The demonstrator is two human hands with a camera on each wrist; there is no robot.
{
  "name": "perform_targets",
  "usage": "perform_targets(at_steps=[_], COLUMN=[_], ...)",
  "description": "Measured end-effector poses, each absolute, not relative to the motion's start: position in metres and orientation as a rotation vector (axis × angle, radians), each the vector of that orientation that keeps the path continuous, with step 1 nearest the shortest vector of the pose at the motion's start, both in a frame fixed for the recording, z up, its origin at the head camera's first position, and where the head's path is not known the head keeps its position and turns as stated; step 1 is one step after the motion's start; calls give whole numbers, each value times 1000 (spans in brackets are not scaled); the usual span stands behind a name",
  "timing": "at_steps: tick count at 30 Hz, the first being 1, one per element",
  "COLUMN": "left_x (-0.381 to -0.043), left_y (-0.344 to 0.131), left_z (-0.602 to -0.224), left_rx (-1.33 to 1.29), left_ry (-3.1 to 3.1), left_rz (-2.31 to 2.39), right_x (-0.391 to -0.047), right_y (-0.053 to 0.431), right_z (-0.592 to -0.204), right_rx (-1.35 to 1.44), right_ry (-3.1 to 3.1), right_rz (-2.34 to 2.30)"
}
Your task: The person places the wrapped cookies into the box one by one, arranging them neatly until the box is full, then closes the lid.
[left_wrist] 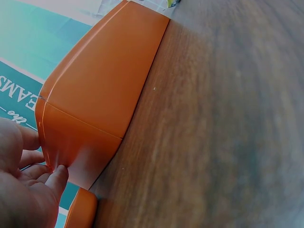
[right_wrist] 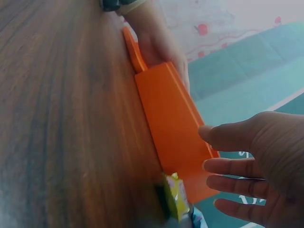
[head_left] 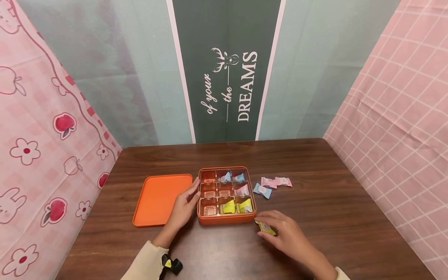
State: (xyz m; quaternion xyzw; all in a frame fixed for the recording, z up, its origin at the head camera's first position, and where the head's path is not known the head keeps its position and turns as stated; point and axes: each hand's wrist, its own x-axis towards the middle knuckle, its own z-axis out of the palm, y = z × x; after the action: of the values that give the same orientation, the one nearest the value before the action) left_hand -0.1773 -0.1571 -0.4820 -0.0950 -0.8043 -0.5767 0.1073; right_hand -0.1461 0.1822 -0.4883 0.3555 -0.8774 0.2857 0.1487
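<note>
An orange box [head_left: 226, 221] with a clear, divided insert stands mid-table. Blue wrapped candies [head_left: 224, 177] sit in its back middle and back right compartments, a pink one [head_left: 241, 190] in the middle right. Yellow candies [head_left: 228, 207] lie in the front middle and front right. My left hand [head_left: 184, 206] rests its fingers against the box's left side, thumb on the wall in the left wrist view. Just off the front right corner, my right hand [head_left: 285, 233] hovers, fingers apart, over a yellow candy [right_wrist: 175, 197] on the table; in the head view the hand partly covers it.
An orange lid [head_left: 162, 200] lies flat left of the box, close to my left forearm. Right of the box lie a loose blue candy [head_left: 262, 191] and two pink candies [head_left: 276, 182]. Curtains [head_left: 392, 136] hang around the brown table [head_left: 315, 163].
</note>
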Motion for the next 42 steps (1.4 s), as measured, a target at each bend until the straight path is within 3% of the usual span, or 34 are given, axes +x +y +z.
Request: perform_targets(at_steps=[22, 42], left_x=[-177, -177], left_y=[-157, -157], left_z=[-483, -481], left_rx=[-278, -271], left_ry=[-2360, -2372], left_rz=[-1700, -1701], right_x=[-154, -154], right_y=[215, 207], right_z=[-505, -506], right_rx=[821, 892], right_ry=[-2787, -2828], right_rz=[716, 617])
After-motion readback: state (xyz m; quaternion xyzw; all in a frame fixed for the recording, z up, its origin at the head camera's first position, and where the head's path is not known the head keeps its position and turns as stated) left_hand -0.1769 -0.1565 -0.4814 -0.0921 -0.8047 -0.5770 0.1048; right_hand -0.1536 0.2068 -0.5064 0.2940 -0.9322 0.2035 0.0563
